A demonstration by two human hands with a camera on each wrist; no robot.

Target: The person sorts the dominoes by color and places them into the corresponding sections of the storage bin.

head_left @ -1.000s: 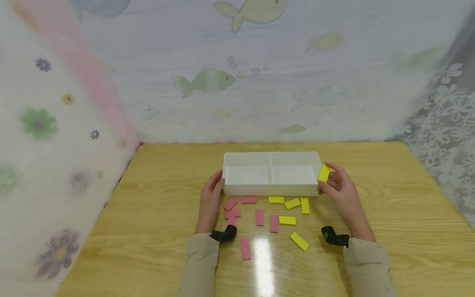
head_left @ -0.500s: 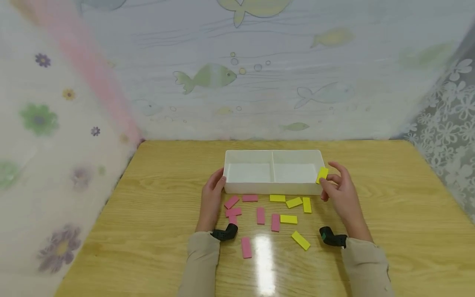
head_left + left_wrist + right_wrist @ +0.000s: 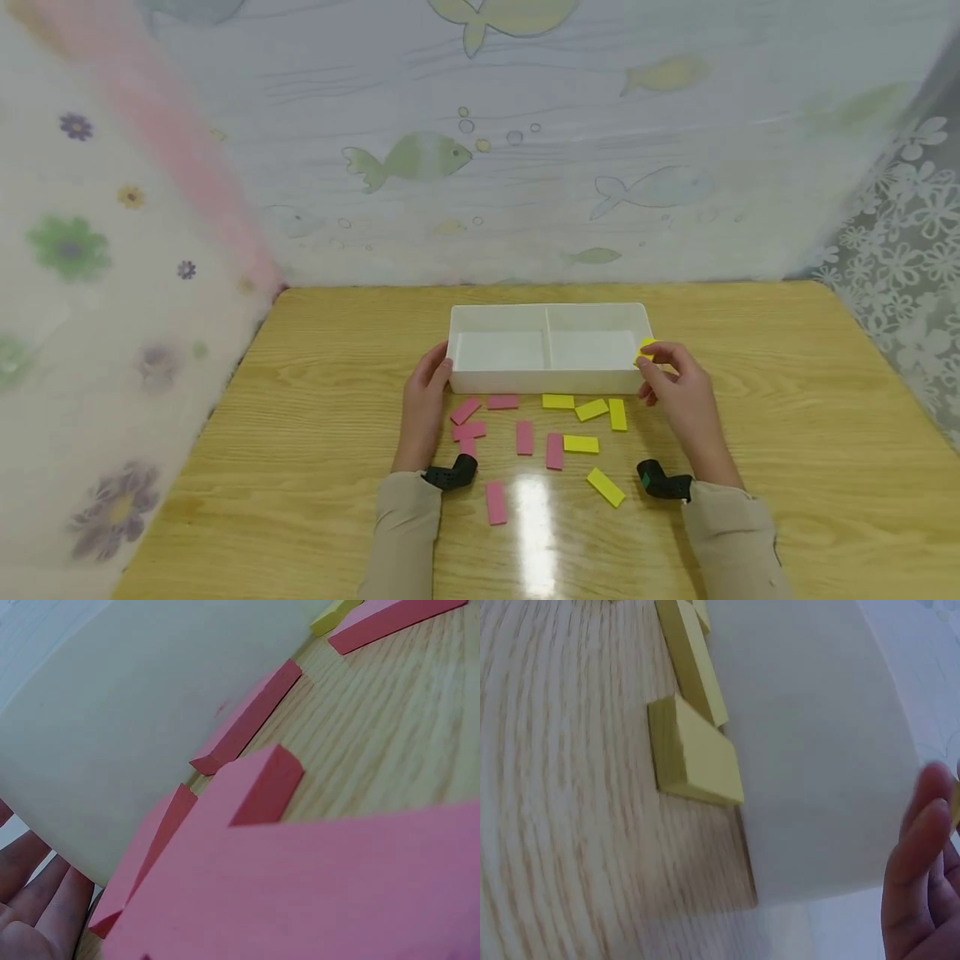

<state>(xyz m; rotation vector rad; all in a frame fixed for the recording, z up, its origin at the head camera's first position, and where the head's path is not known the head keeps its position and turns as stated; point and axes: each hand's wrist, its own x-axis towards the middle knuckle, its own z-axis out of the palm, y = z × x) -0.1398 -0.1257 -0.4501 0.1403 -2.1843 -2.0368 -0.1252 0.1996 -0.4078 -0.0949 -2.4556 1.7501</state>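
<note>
The right hand (image 3: 686, 400) pinches a yellow block (image 3: 647, 343) at the right rim of the white tray (image 3: 551, 382) on the bench (image 3: 315, 433), while the left hand (image 3: 424, 404) lies against the tray's left end, fingers extended rather than clenched. The block looks light, stiff and hard to break, perhaps slightly slippery, so a thumb-and-finger pinch across its flat faces should suit

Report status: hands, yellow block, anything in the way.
Right hand pinches yellow block at right end of white box. Left hand touches left end. Loose blocks lie in front; none seen blocking right compartment.
</note>
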